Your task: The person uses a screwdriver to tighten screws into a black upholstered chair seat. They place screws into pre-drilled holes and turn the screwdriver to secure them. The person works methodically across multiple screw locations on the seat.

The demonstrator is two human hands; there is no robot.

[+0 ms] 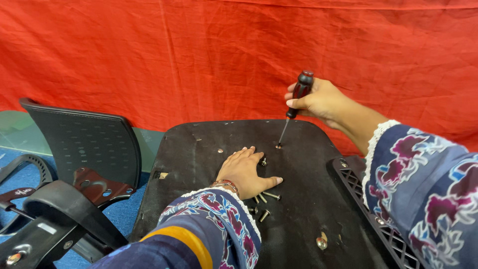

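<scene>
My right hand [318, 102] grips a screwdriver [297, 102] with a black and red handle. The tool is held nearly upright, and its tip meets a screw [278, 146] in the black underside of a chair seat [199, 149]. My left hand [244, 172] lies flat on the seat panel, fingers spread, just left of that screw. Several loose bolts [266, 205] lie on the panel by my left wrist and thumb. Both of my sleeves are patterned blue and purple.
A black mesh chair back [84, 144] stands at the left with a brown bracket [99, 187]. Black armrests [55, 219] lie at the lower left on blue floor. A black grid part [378, 219] edges the seat on the right. Red cloth [199, 55] hangs behind.
</scene>
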